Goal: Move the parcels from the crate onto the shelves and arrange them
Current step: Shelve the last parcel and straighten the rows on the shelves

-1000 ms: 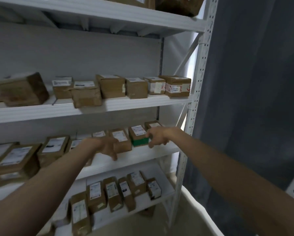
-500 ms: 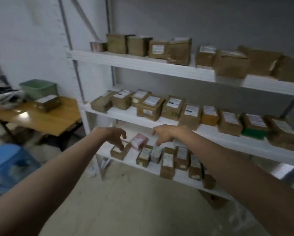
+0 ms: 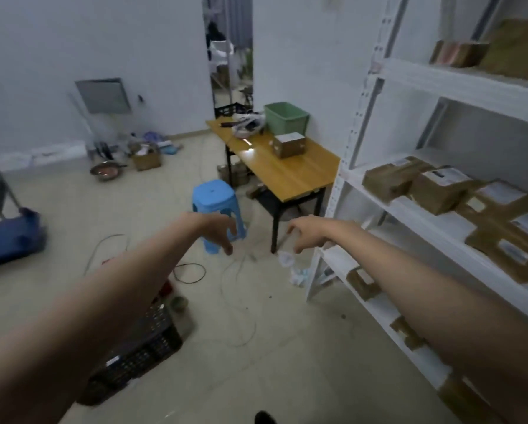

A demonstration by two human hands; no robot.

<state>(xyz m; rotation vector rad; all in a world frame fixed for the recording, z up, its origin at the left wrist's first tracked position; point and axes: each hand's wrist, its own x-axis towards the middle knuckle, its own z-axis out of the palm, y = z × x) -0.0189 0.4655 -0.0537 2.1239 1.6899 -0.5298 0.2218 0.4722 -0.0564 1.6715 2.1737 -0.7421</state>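
A black slatted crate (image 3: 140, 347) sits on the floor at the lower left, mostly hidden under my left forearm. The white metal shelves (image 3: 409, 209) run along the right, with several brown cardboard parcels (image 3: 440, 191) on the middle board and more above and below. My left hand (image 3: 217, 231) hangs in the air in front of the blue stool, fingers loosely curled downward, holding nothing. My right hand (image 3: 307, 234) floats beside the shelf's corner post, also loosely curled and empty. Both hands are well above the floor and apart from the crate and the parcels.
A blue plastic stool (image 3: 217, 203) and a wooden table (image 3: 281, 166) carrying a green bin (image 3: 285, 117) and a small box stand ahead. Cables and crumpled paper lie on the floor. A blue trolley (image 3: 8, 237) is at the left.
My view has swung left, away from the shelves toward the room and the floor crate. Both hands left the shelved parcels and now hang empty in the air.
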